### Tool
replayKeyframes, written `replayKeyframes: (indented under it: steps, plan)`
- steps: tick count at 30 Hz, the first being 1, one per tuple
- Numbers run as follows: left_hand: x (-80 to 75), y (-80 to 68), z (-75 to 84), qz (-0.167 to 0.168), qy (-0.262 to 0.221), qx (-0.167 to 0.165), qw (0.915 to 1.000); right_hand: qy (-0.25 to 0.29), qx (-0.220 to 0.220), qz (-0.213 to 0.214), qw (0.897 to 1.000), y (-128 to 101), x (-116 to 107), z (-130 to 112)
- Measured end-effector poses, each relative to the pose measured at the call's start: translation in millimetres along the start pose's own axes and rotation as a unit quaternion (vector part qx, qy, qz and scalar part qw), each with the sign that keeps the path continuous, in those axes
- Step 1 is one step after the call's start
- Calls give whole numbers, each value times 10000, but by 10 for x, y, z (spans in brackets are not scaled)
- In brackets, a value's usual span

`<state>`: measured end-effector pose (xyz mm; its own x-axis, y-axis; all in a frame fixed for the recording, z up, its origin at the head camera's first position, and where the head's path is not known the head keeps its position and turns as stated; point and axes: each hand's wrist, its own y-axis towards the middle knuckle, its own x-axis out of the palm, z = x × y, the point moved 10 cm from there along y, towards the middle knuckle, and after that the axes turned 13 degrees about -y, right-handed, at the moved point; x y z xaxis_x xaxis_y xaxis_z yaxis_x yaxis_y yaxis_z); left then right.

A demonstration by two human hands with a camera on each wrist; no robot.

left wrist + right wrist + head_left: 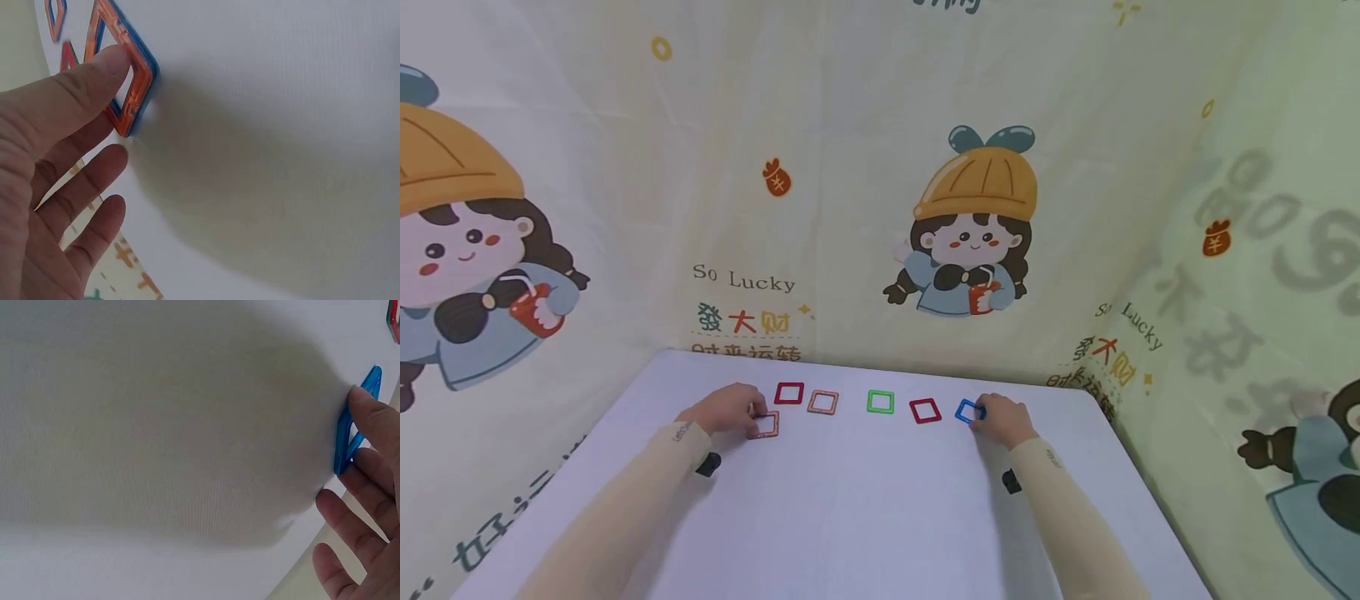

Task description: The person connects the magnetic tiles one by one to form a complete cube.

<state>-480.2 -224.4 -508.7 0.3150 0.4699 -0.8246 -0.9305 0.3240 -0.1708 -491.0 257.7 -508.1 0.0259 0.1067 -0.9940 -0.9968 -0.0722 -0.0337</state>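
Observation:
My left hand [727,410] is at the left end of a row of square magnetic tile frames. It pinches an orange tile [144,81] that has a blue layer against its underside, thumb on the orange face; the other fingers are loosely spread. At the right end of the row, my right hand [1006,419] pinches a blue tile [342,440] by its edge between thumb and index finger. In the right wrist view this tile is seen nearly edge-on, close over the white table, and the fingers partly cover it.
Between the hands lie a red tile [789,383], another orange tile [822,392], a green tile [881,392] and a second red tile [922,401]. They rest near the far edge of the white table [865,517]. A printed cloth [850,208] hangs behind and beside it.

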Motion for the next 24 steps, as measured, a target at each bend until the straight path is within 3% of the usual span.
replayKeyframes:
  steps: [8, 13, 20, 24]
  plan:
    - [186, 1, 320, -139, -150, 221, 9995, -32, 87, -214, 9997, 15, 49, 85]
    - [390, -25, 511, -273, -164, 295, 9991, 39, -46, -243, 9997, 30, 38, 47]
    - [719, -137, 1004, -520, -31, 699, 9962, 138, 41, -372, 9992, 70, 52, 48]
    - [889, -192, 1234, -694, -232, 813, 9940, 188, 75, -447, 9988, 65, 68, 61]
